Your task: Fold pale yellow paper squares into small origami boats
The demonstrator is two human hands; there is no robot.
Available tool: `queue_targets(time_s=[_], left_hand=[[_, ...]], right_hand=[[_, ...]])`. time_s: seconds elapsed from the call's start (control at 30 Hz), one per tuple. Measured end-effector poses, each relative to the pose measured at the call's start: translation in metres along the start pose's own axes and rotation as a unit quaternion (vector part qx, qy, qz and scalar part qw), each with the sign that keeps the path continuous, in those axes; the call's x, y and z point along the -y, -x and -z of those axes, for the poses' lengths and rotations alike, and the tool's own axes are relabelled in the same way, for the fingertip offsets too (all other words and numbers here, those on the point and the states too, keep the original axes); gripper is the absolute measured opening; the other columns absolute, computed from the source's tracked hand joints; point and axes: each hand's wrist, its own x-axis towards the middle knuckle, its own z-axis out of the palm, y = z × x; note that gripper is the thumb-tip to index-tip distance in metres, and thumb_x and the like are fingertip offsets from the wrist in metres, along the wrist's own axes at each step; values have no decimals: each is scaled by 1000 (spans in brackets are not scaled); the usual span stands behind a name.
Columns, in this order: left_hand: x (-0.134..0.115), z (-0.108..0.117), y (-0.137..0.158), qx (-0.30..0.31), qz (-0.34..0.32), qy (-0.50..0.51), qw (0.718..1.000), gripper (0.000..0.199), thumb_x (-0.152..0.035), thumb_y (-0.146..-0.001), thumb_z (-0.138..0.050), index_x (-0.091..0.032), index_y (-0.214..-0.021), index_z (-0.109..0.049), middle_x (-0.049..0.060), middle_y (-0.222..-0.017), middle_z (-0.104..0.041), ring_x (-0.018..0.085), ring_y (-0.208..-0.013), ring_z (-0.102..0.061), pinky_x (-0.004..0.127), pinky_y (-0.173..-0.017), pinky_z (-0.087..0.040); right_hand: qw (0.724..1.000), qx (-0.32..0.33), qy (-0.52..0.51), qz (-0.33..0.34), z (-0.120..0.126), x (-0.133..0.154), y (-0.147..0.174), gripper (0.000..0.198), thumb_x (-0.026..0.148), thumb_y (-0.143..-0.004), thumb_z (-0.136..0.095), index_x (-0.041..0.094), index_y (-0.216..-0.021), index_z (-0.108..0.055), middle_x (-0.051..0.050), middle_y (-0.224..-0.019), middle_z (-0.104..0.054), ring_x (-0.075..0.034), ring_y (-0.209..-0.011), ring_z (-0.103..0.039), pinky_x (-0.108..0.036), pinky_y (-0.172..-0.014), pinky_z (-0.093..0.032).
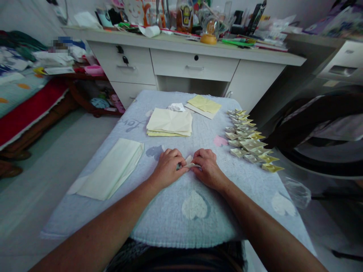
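Between my two hands, just above the cloth, is a small piece of folded paper [189,163], pale in colour. My left hand [169,166] pinches its left end, and my right hand [207,166] grips the right end with bent fingers. Parts of the paper are hidden behind the fingers. Off to the right stand several folded paper boats [249,145], white and yellow, set in close rows. Ahead of my hands lies a stack of creased cream and yellow sheets [169,121]. A long folded pale paper bundle [112,170] lies to the left.
The table wears a blue cloth [167,219] with heart prints. A crumpled white paper [176,107] and yellow sheets [203,104] lie at its far side. Beyond stands a cluttered white desk [195,64]. A washing machine [326,132] is on the right, a bed [28,102] on the left.
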Motion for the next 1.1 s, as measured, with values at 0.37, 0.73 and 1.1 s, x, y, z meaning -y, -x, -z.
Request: queue_targets(time_s=[0.37, 0.73, 1.1], left_hand=[[1, -1, -1, -14, 6, 11, 1000, 13, -29, -81, -67, -20, -72, -66, 3, -88, -61, 21, -91, -52, 37, -83, -41], [0, -1, 0, -24, 22, -23, 999, 22, -31, -90, -56, -19, -76, -67, 4, -89, -61, 21, -89, -51, 38, -82, -40], [-7, -5, 2, -37, 27, -129, 991, 21, -32, -88, -59, -19, -72, -64, 6, -91, -59, 24, -89, -48, 39, -77, -39]], right_hand=[[997, -7, -54, -51, 5, -6, 0, 5, 23, -83, -67, 19, -83, -63, -5, -101, -59, -22, -98, -46, -37, -88, -34], [993, -45, -18, -109, -2, -12, -2, 18, 30, -82, -70, 19, -70, -65, -5, -93, -60, -22, -93, -47, -38, -84, -33], [991, -58, 16, -122, -5, -12, -3, 22, 34, -81, -70, 20, -65, -63, -6, -92, -57, -24, -91, -46, -39, -81, -34]])
